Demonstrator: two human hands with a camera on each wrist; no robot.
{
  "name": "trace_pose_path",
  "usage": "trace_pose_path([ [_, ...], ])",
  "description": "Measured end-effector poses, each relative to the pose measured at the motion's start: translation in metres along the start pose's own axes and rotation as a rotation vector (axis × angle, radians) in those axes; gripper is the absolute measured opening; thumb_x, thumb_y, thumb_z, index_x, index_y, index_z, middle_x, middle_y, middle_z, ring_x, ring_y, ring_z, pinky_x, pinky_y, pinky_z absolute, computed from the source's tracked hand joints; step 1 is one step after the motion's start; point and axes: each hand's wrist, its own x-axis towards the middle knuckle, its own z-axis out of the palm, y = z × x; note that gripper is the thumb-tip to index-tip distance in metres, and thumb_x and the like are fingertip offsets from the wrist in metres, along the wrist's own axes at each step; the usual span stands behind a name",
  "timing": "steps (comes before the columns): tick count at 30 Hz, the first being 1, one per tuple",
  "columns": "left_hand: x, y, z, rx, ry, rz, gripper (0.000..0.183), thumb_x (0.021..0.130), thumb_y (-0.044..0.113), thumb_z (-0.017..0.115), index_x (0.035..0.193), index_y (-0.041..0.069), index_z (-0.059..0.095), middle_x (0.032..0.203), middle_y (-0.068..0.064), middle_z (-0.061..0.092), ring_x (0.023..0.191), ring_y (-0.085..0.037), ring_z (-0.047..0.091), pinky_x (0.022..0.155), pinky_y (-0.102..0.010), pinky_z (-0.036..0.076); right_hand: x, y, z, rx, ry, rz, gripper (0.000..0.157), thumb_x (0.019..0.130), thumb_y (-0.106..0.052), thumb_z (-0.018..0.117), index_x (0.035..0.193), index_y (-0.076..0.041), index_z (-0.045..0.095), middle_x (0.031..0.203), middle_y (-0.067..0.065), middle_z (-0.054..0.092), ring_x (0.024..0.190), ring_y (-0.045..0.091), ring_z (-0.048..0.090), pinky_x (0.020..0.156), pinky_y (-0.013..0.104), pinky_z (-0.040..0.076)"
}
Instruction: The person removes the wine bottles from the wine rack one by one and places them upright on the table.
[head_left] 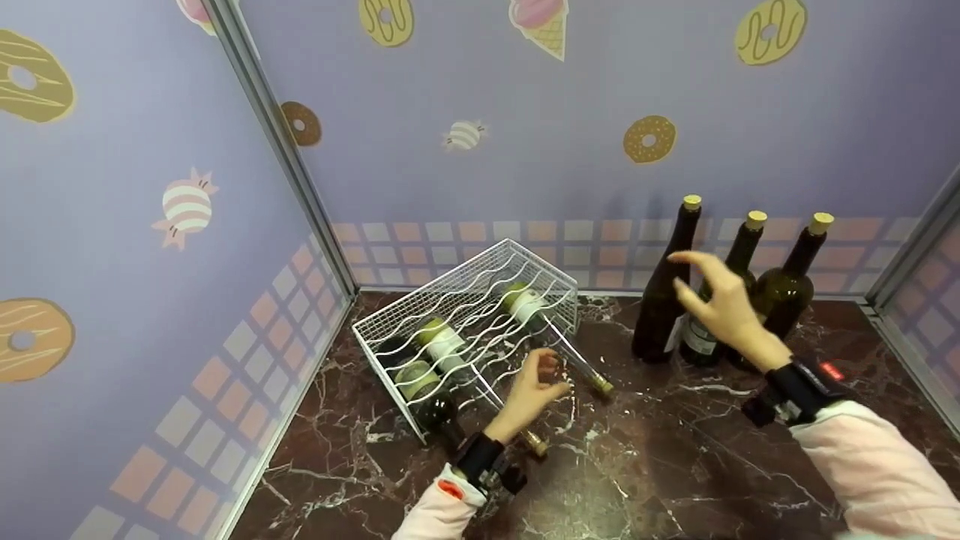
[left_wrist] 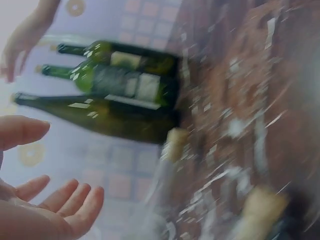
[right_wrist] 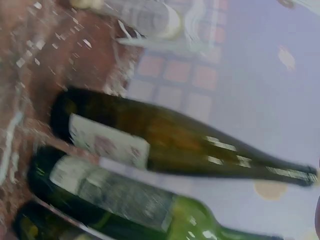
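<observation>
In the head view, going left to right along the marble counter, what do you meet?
White wire rack with bottles lying in it → left hand → tall dark bottle → right hand → round-shouldered bottle.

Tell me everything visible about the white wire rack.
The white wire rack is a thin-wire grid with wavy cross wires forming cradles. It sits on the dark marbled table near the left wall, its back end raised so it slopes toward the person. Three corked bottles lie in it, necks pointing out the front. The left hand hovers open by its front edge; whether it touches the rack is unclear. The right hand is away, by three upright bottles.
</observation>
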Motion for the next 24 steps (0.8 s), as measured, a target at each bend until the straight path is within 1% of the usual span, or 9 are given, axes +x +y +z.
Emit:
trace_pose_path([
  [1, 0.002, 0.002, -0.005, 0.012, 0.009, -0.003, 0.05, 0.082, 0.0, 0.069, 0.127, -0.005, 0.047, 0.123, -0.027, 0.055, 0.112, -0.04, 0.057, 0.092, -0.05, 0.054, -0.005, 0.001, 0.006, 0.002, -0.023, -0.003, 0.038, 0.079, 0.014, 0.065, 0.117, 0.009, 0.062, 0.113, 0.026, 0.066, 0.11, 0.023, 0.061, 0.106, 0.011, 0.038],
  [4, 0.006, 0.007, -0.02, 0.075, 0.036, 0.019, 0.051, 0.081, 0.001, 0.069, 0.125, -0.007, 0.047, 0.121, -0.026, 0.055, 0.109, -0.039, 0.057, 0.091, -0.049, 0.053, -0.017, 0.002, 0.022, 0.007, -0.085, -0.005, 0.034, 0.08, 0.011, 0.066, 0.114, 0.01, 0.063, 0.11, 0.025, 0.067, 0.104, 0.031, 0.062, 0.104, 0.008, 0.036],
  [8, 0.007, 0.01, -0.042, 0.201, 0.106, 0.078, 0.049, 0.077, 0.001, 0.07, 0.12, -0.009, 0.048, 0.113, -0.026, 0.055, 0.104, -0.038, 0.057, 0.092, -0.046, 0.051, -0.03, 0.003, 0.042, 0.024, -0.144, 0.017, 0.03, 0.082, 0.009, 0.067, 0.112, 0.008, 0.064, 0.108, 0.023, 0.068, 0.099, 0.034, 0.063, 0.1, 0.006, 0.037],
  [10, 0.007, 0.012, -0.055, 0.255, 0.144, 0.083, 0.048, 0.077, 0.0, 0.07, 0.118, -0.011, 0.049, 0.111, -0.026, 0.055, 0.102, -0.039, 0.057, 0.095, -0.048, 0.049, -0.035, 0.002, 0.052, 0.036, -0.186, 0.072, 0.029, 0.083, 0.008, 0.068, 0.112, 0.007, 0.064, 0.108, 0.021, 0.069, 0.099, 0.034, 0.064, 0.098, 0.012, 0.042],
  [12, 0.007, 0.014, -0.069, 0.306, 0.178, 0.077, 0.047, 0.077, 0.001, 0.07, 0.117, -0.011, 0.049, 0.109, -0.027, 0.055, 0.101, -0.039, 0.056, 0.094, -0.048, 0.048, -0.039, 0.002, 0.06, 0.053, -0.242, 0.151, 0.027, 0.085, 0.005, 0.068, 0.112, 0.008, 0.065, 0.107, 0.02, 0.07, 0.099, 0.035, 0.065, 0.095, 0.022, 0.049],
  [15, 0.006, 0.017, -0.09, 0.377, 0.219, 0.041, 0.047, 0.077, 0.004, 0.071, 0.116, -0.011, 0.049, 0.109, -0.027, 0.055, 0.102, -0.04, 0.055, 0.094, -0.051, 0.047, -0.046, 0.003, 0.071, 0.088, -0.338, 0.291, 0.025, 0.089, 0.0, 0.067, 0.113, 0.007, 0.064, 0.108, 0.021, 0.071, 0.1, 0.036, 0.067, 0.092, 0.041, 0.053],
  [17, 0.005, 0.017, -0.105, 0.441, 0.258, 0.015, 0.047, 0.077, 0.006, 0.073, 0.115, -0.011, 0.05, 0.11, -0.028, 0.055, 0.104, -0.042, 0.053, 0.096, -0.052, 0.045, -0.051, 0.004, 0.078, 0.114, -0.391, 0.367, 0.025, 0.091, -0.003, 0.066, 0.113, 0.007, 0.064, 0.109, 0.022, 0.071, 0.1, 0.037, 0.068, 0.09, 0.049, 0.054],
  [20, 0.002, 0.015, -0.125, 0.551, 0.353, -0.042, 0.05, 0.075, 0.006, 0.076, 0.114, -0.012, 0.05, 0.11, -0.03, 0.053, 0.103, -0.047, 0.051, 0.094, -0.056, 0.043, -0.059, 0.007, 0.086, 0.125, -0.443, 0.453, 0.026, 0.094, -0.009, 0.064, 0.115, 0.007, 0.063, 0.111, 0.024, 0.07, 0.101, 0.039, 0.067, 0.089, 0.05, 0.054],
  [24, -0.006, 0.006, -0.148, 0.719, 0.494, -0.152, 0.053, 0.074, 0.008, 0.078, 0.113, -0.013, 0.048, 0.109, -0.032, 0.048, 0.102, -0.05, 0.046, 0.088, -0.056, 0.043, -0.067, 0.011, 0.095, 0.111, -0.468, 0.534, 0.028, 0.095, -0.013, 0.064, 0.114, 0.008, 0.063, 0.11, 0.024, 0.069, 0.101, 0.039, 0.067, 0.089, 0.046, 0.053],
])
